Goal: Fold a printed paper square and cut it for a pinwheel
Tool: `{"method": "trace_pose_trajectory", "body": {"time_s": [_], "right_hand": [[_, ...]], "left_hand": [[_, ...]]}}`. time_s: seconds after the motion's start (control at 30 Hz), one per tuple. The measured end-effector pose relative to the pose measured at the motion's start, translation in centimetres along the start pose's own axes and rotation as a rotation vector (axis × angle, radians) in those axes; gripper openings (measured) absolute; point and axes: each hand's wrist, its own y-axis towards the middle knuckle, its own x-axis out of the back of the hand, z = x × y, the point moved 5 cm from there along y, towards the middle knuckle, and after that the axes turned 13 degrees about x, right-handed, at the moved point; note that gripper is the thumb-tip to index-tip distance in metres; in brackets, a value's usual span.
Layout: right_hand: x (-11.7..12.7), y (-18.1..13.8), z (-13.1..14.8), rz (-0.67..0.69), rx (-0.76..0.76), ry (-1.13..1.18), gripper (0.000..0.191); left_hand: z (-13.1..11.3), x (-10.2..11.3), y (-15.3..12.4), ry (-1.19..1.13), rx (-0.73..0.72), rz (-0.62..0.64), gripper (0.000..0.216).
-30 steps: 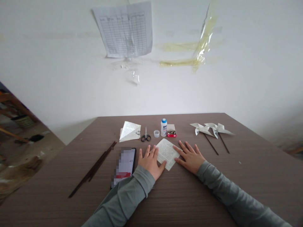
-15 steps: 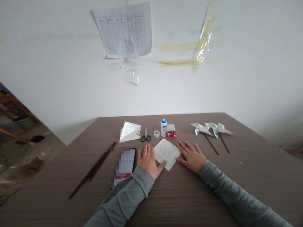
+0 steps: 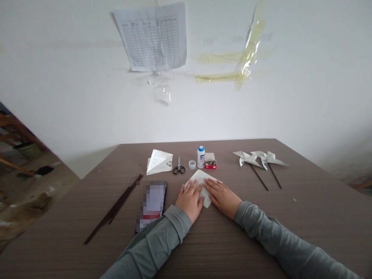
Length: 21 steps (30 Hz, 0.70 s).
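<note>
Across the brown table I am pressing my left hand and right hand, fingers flat and narrow, on the printed paper at twelve o'clock, risking a crooked crease if it slides.

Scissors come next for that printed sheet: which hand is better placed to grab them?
Probably the left hand: the scissors lie just beyond its fingers. The right hand lies flat on the printed sheet, farther away.

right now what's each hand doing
left hand: open, flat on the printed paper
right hand: open, flat on the same paper
</note>
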Motion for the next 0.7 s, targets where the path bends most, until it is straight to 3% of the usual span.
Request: {"method": "trace_pose_trajectory", "body": {"time_s": [0.3, 0.7], "right_hand": [[0.4, -0.4, 1.0, 0.153, -0.13, -0.118, 0.072], [1.8, -1.6, -1.1, 0.266, -0.33, -0.167, 0.073]], "left_hand": [[0.7, 0.7, -0.6, -0.039, 0.097, -0.004, 0.064], [1.6, 1.6, -0.5, -0.013, 0.254, -0.003, 0.082]]}}
